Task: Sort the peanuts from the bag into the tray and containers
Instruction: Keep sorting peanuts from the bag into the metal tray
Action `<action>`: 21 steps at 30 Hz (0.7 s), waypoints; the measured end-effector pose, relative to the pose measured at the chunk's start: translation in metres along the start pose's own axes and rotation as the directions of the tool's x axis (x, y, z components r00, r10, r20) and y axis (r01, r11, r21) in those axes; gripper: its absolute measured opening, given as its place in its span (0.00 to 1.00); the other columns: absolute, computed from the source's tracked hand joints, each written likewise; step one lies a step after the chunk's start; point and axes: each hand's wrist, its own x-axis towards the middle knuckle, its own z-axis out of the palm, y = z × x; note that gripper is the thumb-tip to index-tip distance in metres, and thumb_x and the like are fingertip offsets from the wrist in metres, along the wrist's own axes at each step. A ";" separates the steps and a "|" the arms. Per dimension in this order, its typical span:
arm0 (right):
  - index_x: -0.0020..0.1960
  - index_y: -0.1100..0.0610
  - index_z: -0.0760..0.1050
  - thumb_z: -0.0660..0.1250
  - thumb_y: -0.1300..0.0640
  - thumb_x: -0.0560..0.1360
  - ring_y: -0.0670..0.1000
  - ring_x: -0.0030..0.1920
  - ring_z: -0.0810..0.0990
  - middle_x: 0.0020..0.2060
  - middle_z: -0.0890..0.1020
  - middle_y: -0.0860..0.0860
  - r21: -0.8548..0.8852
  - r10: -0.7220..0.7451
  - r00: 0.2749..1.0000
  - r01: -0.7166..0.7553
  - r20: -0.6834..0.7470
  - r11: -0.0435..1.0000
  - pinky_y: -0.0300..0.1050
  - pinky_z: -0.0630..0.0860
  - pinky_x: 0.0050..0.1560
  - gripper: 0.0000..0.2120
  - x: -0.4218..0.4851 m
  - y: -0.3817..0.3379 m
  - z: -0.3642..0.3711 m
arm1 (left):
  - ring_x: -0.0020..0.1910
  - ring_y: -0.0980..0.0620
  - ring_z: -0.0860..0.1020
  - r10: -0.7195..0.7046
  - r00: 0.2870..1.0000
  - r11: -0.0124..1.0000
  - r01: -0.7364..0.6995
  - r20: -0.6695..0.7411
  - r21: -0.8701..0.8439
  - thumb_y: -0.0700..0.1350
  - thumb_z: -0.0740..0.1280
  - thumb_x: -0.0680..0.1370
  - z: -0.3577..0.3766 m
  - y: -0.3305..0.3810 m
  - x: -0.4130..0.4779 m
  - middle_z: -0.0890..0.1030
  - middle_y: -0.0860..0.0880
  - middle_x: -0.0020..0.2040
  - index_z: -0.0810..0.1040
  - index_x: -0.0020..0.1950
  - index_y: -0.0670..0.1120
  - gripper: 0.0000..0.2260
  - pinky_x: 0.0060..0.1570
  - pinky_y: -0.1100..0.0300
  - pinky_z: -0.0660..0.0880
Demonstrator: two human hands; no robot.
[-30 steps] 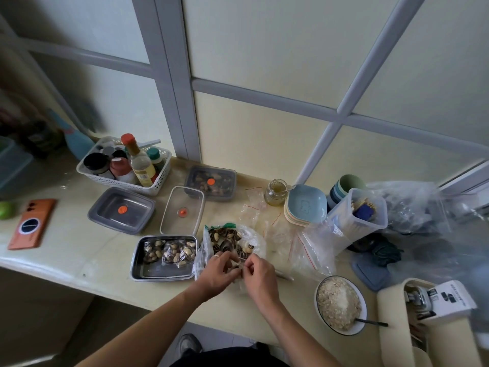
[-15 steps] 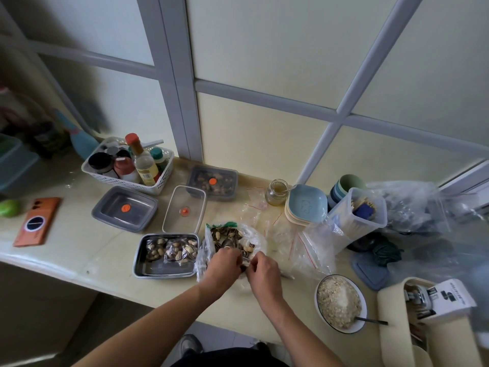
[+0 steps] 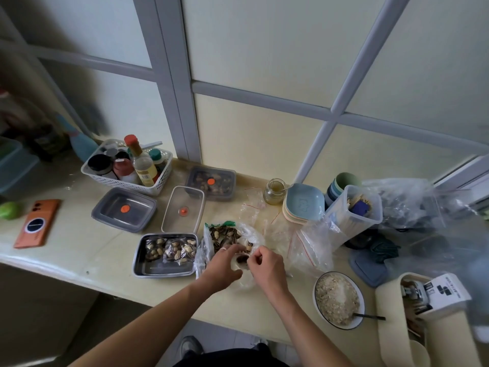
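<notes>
1. peanut bag (image 3: pixel 229 235), clear plastic with a green strip at its far end, lay on the counter (image 3: pixel 79 250) just right of the steel tray (image 3: pixel 164 270). its long axis ran from the counter's near edge toward the window, with the far end leaning slightly left.
2. left hand (image 3: pixel 221 266) covered the bag's near end with fingers bent down onto it; whether they gripped could not be told.
3. right hand (image 3: pixel 266 266) sat close beside the left, fingertips drawn together and pinching the bag's clear plastic.
4. two small peanut packets (image 3: pixel 180 251) lay side by side in the tray's far half.
5. beyond the tray stood a grey lidded container (image 3: pixel 124 210), a clear lid (image 3: pixel 184 207) and a closed nut container (image 3: pixel 210 182).
6. a bowl of oats (image 3: pixel 337 298) sat near the right forearm.
</notes>
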 end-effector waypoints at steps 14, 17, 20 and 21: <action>0.40 0.58 0.79 0.69 0.59 0.78 0.49 0.36 0.76 0.32 0.79 0.49 0.626 0.272 0.952 -0.299 0.143 0.720 0.42 0.72 0.39 0.08 0.001 -0.005 -0.019 | 0.42 0.40 0.81 -0.127 0.990 0.566 0.029 -0.053 -0.824 0.43 0.71 0.80 -0.009 0.029 -0.013 0.82 0.31 0.46 0.77 0.51 0.33 0.12 0.41 0.54 0.80; 0.44 0.58 0.80 0.67 0.55 0.81 0.50 0.38 0.80 0.36 0.83 0.51 0.700 0.294 0.939 -0.330 0.177 0.633 0.42 0.75 0.41 0.10 -0.002 -0.006 -0.020 | 0.39 0.40 0.81 -0.161 0.986 0.522 0.055 -0.035 -0.851 0.44 0.70 0.81 -0.009 0.036 -0.013 0.81 0.35 0.41 0.76 0.52 0.34 0.12 0.40 0.50 0.81; 0.50 0.58 0.81 0.65 0.51 0.83 0.50 0.46 0.85 0.45 0.86 0.52 0.711 0.226 0.957 -0.286 0.181 0.642 0.46 0.78 0.50 0.12 -0.007 -0.003 -0.021 | 0.38 0.44 0.81 -0.207 0.977 0.510 0.061 -0.053 -0.858 0.46 0.68 0.82 -0.006 0.037 -0.011 0.83 0.39 0.41 0.79 0.50 0.38 0.11 0.39 0.53 0.79; 0.52 0.58 0.81 0.66 0.51 0.83 0.50 0.48 0.85 0.45 0.86 0.52 0.717 0.197 0.964 -0.264 0.178 0.645 0.47 0.79 0.52 0.11 -0.009 -0.002 -0.020 | 0.38 0.45 0.80 -0.223 0.973 0.511 0.060 -0.064 -0.858 0.47 0.68 0.82 -0.005 0.038 -0.010 0.83 0.41 0.40 0.80 0.49 0.39 0.11 0.38 0.53 0.78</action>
